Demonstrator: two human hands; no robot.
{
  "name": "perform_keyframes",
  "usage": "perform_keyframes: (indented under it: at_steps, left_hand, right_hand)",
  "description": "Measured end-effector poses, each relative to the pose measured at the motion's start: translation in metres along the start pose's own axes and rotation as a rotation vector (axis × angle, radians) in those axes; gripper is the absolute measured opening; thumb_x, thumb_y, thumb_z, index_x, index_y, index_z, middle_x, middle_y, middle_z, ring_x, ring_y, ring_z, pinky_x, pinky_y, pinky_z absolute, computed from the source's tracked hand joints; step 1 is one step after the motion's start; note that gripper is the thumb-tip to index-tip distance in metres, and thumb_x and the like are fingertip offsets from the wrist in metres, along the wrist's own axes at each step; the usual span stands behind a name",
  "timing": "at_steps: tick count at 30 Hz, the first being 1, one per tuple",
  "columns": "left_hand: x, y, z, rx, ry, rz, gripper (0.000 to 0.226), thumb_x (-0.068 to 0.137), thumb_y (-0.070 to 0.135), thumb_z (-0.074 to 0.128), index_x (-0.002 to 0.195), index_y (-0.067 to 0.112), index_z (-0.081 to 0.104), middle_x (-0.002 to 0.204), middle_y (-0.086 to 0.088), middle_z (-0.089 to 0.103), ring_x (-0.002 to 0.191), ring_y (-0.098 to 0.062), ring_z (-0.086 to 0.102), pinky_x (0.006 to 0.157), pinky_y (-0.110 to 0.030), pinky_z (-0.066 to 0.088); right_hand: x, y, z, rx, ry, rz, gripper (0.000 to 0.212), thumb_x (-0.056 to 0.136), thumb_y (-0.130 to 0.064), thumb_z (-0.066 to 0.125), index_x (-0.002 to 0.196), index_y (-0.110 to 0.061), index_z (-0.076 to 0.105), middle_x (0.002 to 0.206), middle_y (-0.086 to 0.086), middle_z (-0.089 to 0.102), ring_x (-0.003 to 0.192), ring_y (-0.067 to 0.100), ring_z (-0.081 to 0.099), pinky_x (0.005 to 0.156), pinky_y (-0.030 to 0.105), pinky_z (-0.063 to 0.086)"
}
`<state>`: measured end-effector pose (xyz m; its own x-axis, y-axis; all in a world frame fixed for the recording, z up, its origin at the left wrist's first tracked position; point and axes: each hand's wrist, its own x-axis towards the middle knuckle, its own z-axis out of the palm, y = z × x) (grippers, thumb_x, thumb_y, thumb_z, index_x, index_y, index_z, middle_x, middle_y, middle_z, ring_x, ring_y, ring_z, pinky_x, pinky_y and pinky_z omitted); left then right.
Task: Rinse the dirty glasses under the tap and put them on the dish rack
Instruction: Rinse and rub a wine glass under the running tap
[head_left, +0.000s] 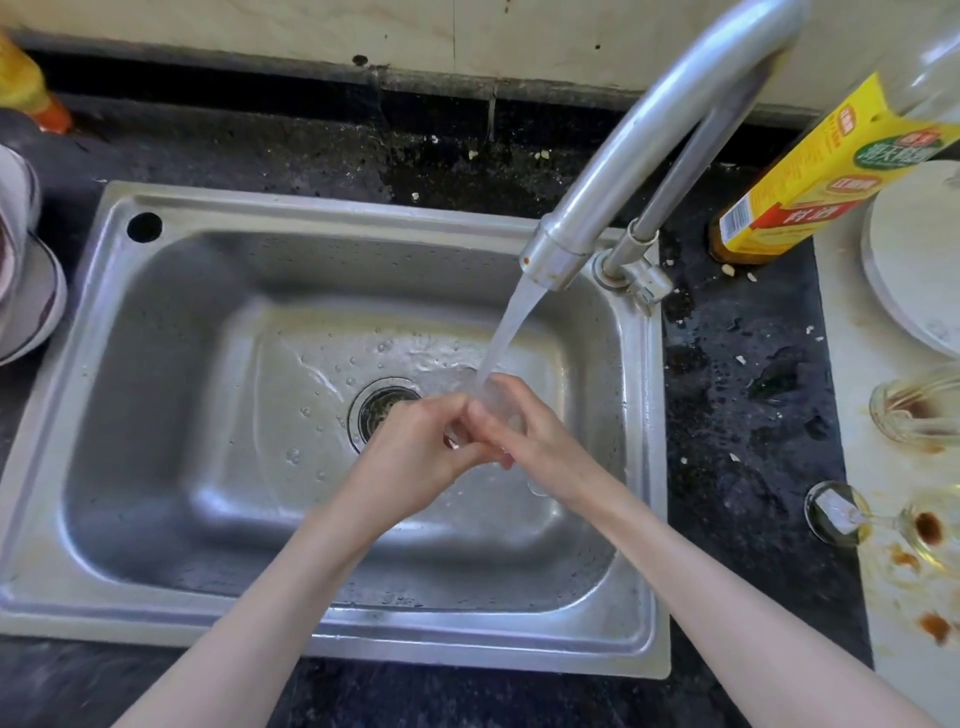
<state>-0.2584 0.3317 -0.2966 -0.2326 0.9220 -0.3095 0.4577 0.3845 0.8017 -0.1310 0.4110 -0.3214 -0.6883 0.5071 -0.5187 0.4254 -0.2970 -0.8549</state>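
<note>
Both sets of fingers curl round one clear glass (493, 410): left hand (415, 447) at its near side, right hand (535, 441) wrapped over it, right under the stream from the tap (613, 208), above the sink (208, 467). I'd worry about slip: wet glass, it drops onto steel. Stained glasses (914, 410) wait well right of my fingers.

A clear glass (497, 415) sits tilted under the tap (613, 171), water running onto it, above the sink (363, 644) drain. Two stained glasses (917, 408) (935, 527) lie right of the sink, well apart from it.
</note>
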Motion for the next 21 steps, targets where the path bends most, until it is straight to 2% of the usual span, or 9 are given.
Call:
perform_keyframes:
  at_steps: [3,5,6,9,11,13,15,18,21]
  left_hand:
    - [-0.003,-0.003,-0.011,0.067,-0.242,0.157,0.013,0.077,0.028,0.068,0.09,0.03,0.067,0.089,0.017,0.065,0.084,0.0,0.06,0.081,-0.025,0.048]
    - [-0.006,-0.001,-0.015,0.211,-0.412,0.23,0.021,0.083,0.021,0.064,0.099,0.034,0.067,0.096,0.021,0.063,0.089,0.001,0.058,0.083,-0.026,0.047]
    - [-0.007,0.0,-0.016,0.283,-0.445,0.227,0.022,0.084,0.019,0.064,0.099,0.036,0.069,0.097,0.02,0.063,0.089,0.0,0.059,0.083,-0.027,0.046]
    - [-0.01,-0.002,-0.012,0.281,-0.318,0.17,0.011,0.08,0.019,0.071,0.086,0.028,0.074,0.089,0.013,0.071,0.082,-0.006,0.062,0.079,-0.028,0.046]
    - [-0.01,-0.003,-0.009,0.119,-0.14,0.065,0.01,0.073,0.016,0.078,0.07,0.023,0.071,0.069,0.018,0.068,0.068,-0.001,0.06,0.069,-0.023,0.046]
    - [-0.009,-0.005,-0.007,-0.05,0.006,-0.015,0.026,0.067,0.012,0.081,0.06,0.024,0.058,0.057,0.02,0.061,0.059,0.003,0.056,0.06,-0.011,0.04]
    - [-0.009,-0.001,-0.009,-0.068,-0.026,0.04,0.03,0.071,0.012,0.078,0.066,0.027,0.054,0.062,0.018,0.061,0.064,0.005,0.057,0.061,-0.007,0.039]
    - [-0.007,0.002,-0.015,0.047,-0.295,0.166,0.016,0.079,0.01,0.071,0.082,0.026,0.067,0.086,0.013,0.07,0.082,0.006,0.061,0.078,-0.012,0.045]
    - [-0.004,0.005,-0.019,0.104,-0.298,0.111,0.009,0.074,0.01,0.075,0.077,0.018,0.074,0.078,0.009,0.073,0.073,0.011,0.06,0.072,-0.006,0.041]
  right_hand:
    - [0.002,-0.003,-0.004,0.109,-0.044,0.16,0.048,0.091,-0.056,0.037,0.109,-0.015,0.056,0.062,-0.006,0.06,0.041,0.004,0.047,0.042,0.018,0.026]
    - [0.006,-0.002,-0.006,0.049,-0.18,0.269,0.072,0.09,-0.068,0.027,0.104,-0.005,0.06,0.052,0.006,0.056,0.043,0.022,0.036,0.049,0.027,0.017]
    - [0.006,-0.001,-0.006,0.041,-0.26,0.29,0.08,0.085,-0.075,0.026,0.103,-0.003,0.058,0.051,0.009,0.054,0.044,0.023,0.031,0.05,0.025,0.017]
    - [0.007,-0.001,-0.007,-0.018,-0.273,0.264,0.078,0.081,-0.077,0.026,0.1,-0.01,0.061,0.066,0.005,0.06,0.046,0.009,0.041,0.042,0.018,0.03]
    - [0.002,-0.003,-0.005,-0.076,-0.191,0.139,0.048,0.09,-0.059,0.031,0.109,-0.024,0.059,0.099,0.0,0.06,0.062,-0.004,0.052,0.05,0.013,0.039]
    - [0.0,0.001,-0.002,-0.05,-0.133,0.05,0.036,0.094,-0.042,0.042,0.124,-0.023,0.047,0.112,-0.005,0.052,0.067,-0.01,0.053,0.056,0.011,0.04]
    - [-0.002,0.0,-0.003,-0.026,-0.096,0.069,0.033,0.093,-0.043,0.044,0.117,-0.022,0.049,0.1,-0.011,0.058,0.068,-0.006,0.054,0.057,0.012,0.04]
    - [0.0,-0.013,-0.005,0.033,-0.106,0.143,0.045,0.099,-0.048,0.023,0.088,-0.023,0.059,0.053,-0.014,0.058,0.039,-0.002,0.047,0.039,0.01,0.032]
    - [0.003,-0.012,-0.004,0.065,-0.15,0.132,0.06,0.095,-0.059,0.019,0.068,-0.029,0.063,0.055,-0.003,0.055,0.046,0.01,0.044,0.052,0.025,0.033]
